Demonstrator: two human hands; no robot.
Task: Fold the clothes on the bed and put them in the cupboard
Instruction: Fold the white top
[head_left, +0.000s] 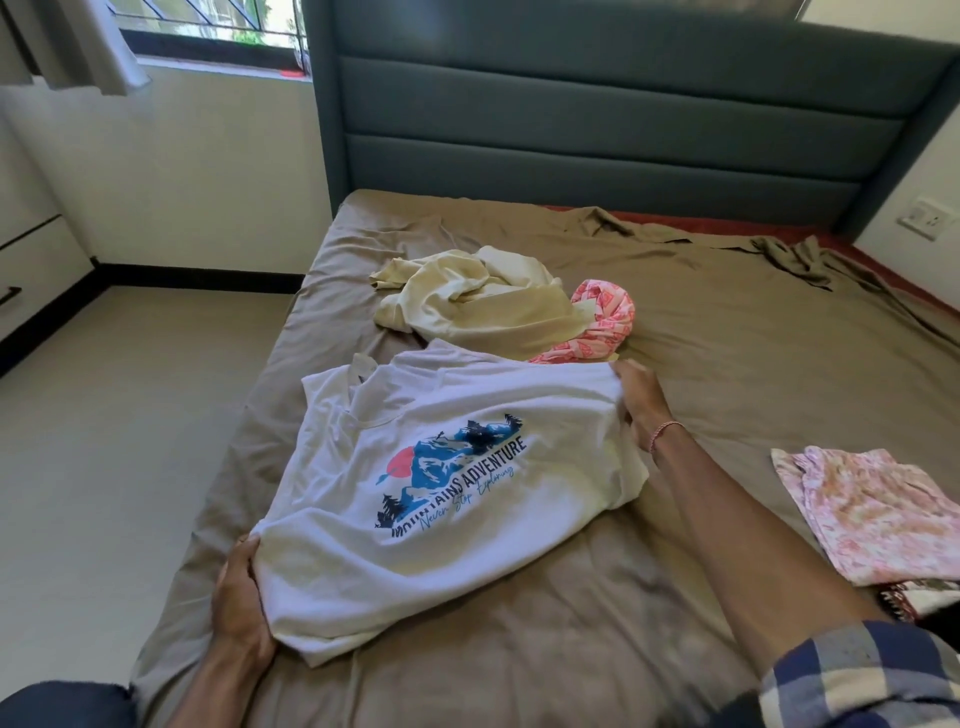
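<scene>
Shirt spot: the white T-shirt (457, 519) lies print-up on the near-left part of the bed (727, 322), centre-left of the frame. It's just in front of the cream garment (467, 306) and the pink patterned cloth (605, 317).
Left hand: your left hand (241, 597), lower left of the frame, has its fingers curled round the shirt's near edge.
Right hand: your right hand (636, 397), right of centre, has its fingers clamped on the far-right edge.
Which way it points: the collar (363, 384) aims at the upper left of the frame.
Long axis: as it lies, the longest run goes hand to hand, lower left to upper right, same line as the print's lettering.
How to nail the fold: I'd keep both edges taut and level and bring them over together so they line up. Then smooth it flat on the sheet, since slack in the middle will probably crease the print.
</scene>
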